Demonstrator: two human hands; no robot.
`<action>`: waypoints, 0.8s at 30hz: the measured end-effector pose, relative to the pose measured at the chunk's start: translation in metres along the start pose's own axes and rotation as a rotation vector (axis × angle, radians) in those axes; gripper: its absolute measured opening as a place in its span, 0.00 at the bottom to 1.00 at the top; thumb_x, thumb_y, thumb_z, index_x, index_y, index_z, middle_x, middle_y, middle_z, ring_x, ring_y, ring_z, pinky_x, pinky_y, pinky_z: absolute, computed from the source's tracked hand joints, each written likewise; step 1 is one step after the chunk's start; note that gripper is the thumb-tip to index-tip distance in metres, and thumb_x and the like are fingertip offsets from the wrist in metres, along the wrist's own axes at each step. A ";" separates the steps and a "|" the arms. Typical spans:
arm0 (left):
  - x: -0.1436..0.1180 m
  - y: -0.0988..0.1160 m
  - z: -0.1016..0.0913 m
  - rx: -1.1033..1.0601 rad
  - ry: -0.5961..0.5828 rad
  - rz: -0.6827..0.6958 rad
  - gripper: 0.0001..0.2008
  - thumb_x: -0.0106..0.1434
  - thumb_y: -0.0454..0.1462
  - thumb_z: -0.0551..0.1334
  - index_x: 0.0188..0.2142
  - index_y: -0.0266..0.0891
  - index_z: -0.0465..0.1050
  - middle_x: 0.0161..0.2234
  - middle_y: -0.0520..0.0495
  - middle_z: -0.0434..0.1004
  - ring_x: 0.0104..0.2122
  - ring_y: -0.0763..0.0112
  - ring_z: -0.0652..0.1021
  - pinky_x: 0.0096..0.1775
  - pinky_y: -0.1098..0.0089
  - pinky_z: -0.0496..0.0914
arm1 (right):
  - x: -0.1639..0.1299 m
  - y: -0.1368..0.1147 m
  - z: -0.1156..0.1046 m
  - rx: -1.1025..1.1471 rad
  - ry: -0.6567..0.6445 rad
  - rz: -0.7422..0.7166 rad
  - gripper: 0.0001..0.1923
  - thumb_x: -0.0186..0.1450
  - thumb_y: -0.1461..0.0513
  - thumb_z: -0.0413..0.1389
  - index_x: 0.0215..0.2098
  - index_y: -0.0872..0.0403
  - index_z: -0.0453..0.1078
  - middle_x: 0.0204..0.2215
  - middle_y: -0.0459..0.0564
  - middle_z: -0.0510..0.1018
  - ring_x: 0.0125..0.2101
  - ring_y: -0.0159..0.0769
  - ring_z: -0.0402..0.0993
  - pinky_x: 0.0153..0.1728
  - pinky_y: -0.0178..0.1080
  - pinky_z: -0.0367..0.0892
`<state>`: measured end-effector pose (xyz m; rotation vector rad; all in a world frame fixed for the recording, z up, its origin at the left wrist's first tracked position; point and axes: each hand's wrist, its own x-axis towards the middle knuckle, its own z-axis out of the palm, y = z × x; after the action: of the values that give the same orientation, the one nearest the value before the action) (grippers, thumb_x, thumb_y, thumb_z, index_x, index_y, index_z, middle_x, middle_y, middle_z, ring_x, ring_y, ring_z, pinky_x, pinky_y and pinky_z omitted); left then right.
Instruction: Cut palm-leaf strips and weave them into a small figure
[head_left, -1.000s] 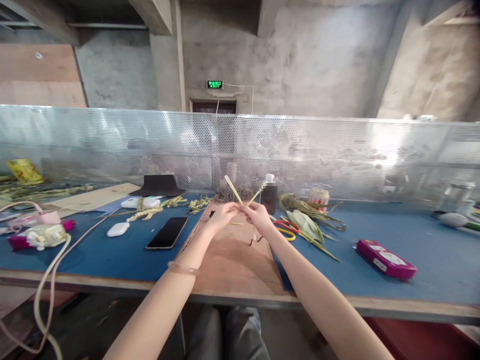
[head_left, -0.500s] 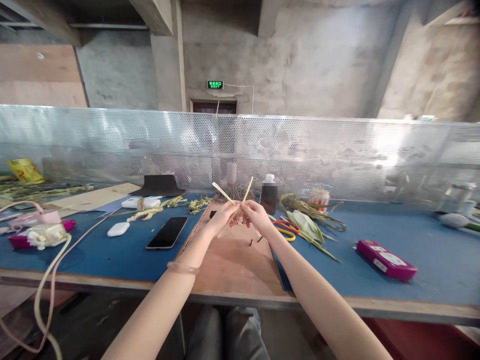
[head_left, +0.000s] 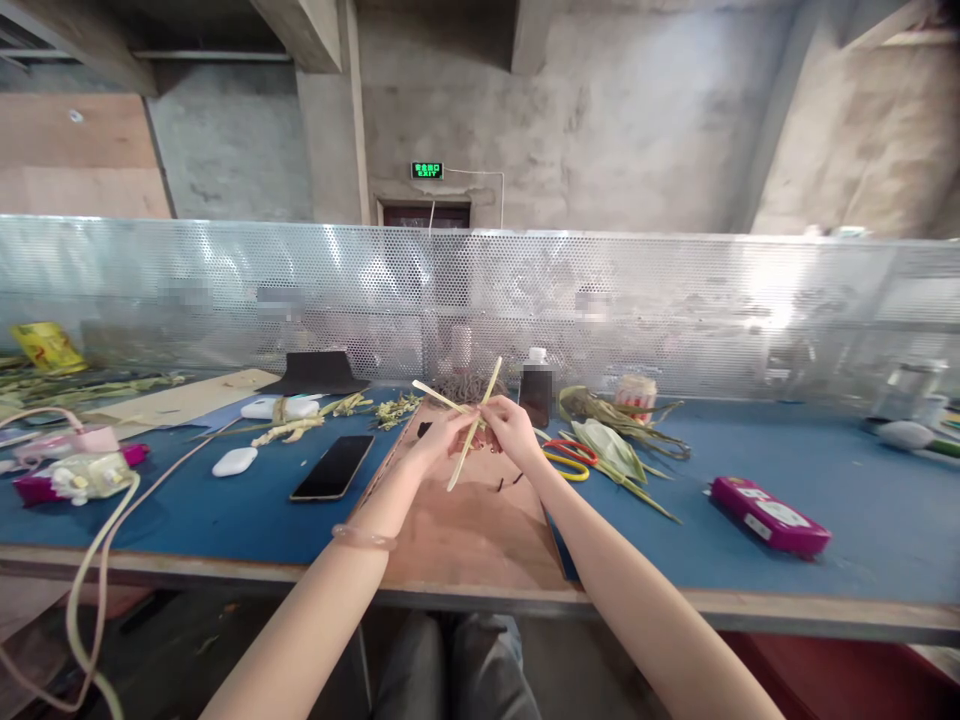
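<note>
Two pale leaf strips (head_left: pixel 471 425) are pinched crossed between left hand (head_left: pixel 441 432) and right hand (head_left: pixel 510 428) above the surface's (head_left: pixel 225 515) middle (weaving judged barely begun, long ends loose).

Pale, matt plant-fibre strips (head_left: pixel 474 425). Brown board (head_left: pixel 480 530), matt and wood-like. Blue table covering (head_left: pixel 862 480), matt. Perforated metal screen (head_left: pixel 675 300), shiny. Glossy black phone (head_left: pixel 334 466).

Two hands, the left hand (head_left: pixel 439 432) and the right hand (head_left: pixel 510 428), are seen, and two pale strips (head_left: pixel 472 425) are held between them. On the bench (head_left: pixel 862 520), one phone (head_left: pixel 334 466), one pair of scissors (head_left: pixel 566 458), one dark bottle (head_left: pixel 535 392) and one magenta box (head_left: pixel 769 515) are counted.
</note>
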<state>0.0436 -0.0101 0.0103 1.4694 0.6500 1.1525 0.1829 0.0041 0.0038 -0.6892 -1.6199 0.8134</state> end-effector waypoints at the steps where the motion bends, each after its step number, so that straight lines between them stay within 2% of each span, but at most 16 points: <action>1: 0.000 0.000 0.000 0.007 0.007 -0.003 0.10 0.56 0.42 0.61 0.30 0.37 0.67 0.22 0.51 0.71 0.20 0.76 0.70 0.20 0.76 0.58 | -0.001 -0.001 0.001 -0.007 0.001 -0.004 0.13 0.59 0.50 0.53 0.30 0.52 0.64 0.10 0.38 0.64 0.08 0.27 0.57 0.08 0.30 0.54; 8: -0.002 -0.001 -0.006 0.055 0.007 -0.025 0.09 0.54 0.41 0.61 0.30 0.37 0.65 0.23 0.52 0.70 0.21 0.77 0.71 0.23 0.77 0.60 | -0.003 -0.002 0.004 -0.065 0.022 -0.068 0.11 0.59 0.53 0.51 0.27 0.52 0.64 0.13 0.40 0.66 0.12 0.27 0.59 0.13 0.31 0.58; 15: -0.002 -0.001 -0.006 0.072 0.023 -0.054 0.09 0.54 0.41 0.61 0.30 0.38 0.64 0.22 0.53 0.69 0.22 0.78 0.71 0.24 0.78 0.60 | -0.003 0.001 0.007 -0.192 0.140 -0.143 0.12 0.60 0.55 0.50 0.26 0.54 0.66 0.15 0.41 0.67 0.16 0.28 0.61 0.20 0.32 0.58; 20: -0.004 -0.002 -0.005 0.041 0.021 -0.029 0.07 0.54 0.39 0.60 0.28 0.38 0.64 0.22 0.53 0.69 0.21 0.78 0.69 0.24 0.77 0.62 | 0.003 0.006 0.003 -0.173 0.047 -0.097 0.12 0.60 0.55 0.50 0.29 0.55 0.66 0.18 0.42 0.69 0.18 0.29 0.63 0.22 0.33 0.59; 24: -0.003 -0.003 -0.007 -0.033 0.053 0.001 0.06 0.54 0.38 0.60 0.28 0.37 0.65 0.23 0.53 0.69 0.23 0.77 0.71 0.26 0.76 0.64 | 0.005 0.010 -0.001 -0.161 0.039 -0.112 0.09 0.60 0.56 0.50 0.31 0.54 0.64 0.23 0.43 0.71 0.23 0.30 0.66 0.26 0.33 0.61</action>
<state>0.0371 -0.0088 0.0060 1.4156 0.6641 1.2015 0.1835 0.0146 -0.0012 -0.7156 -1.6850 0.5897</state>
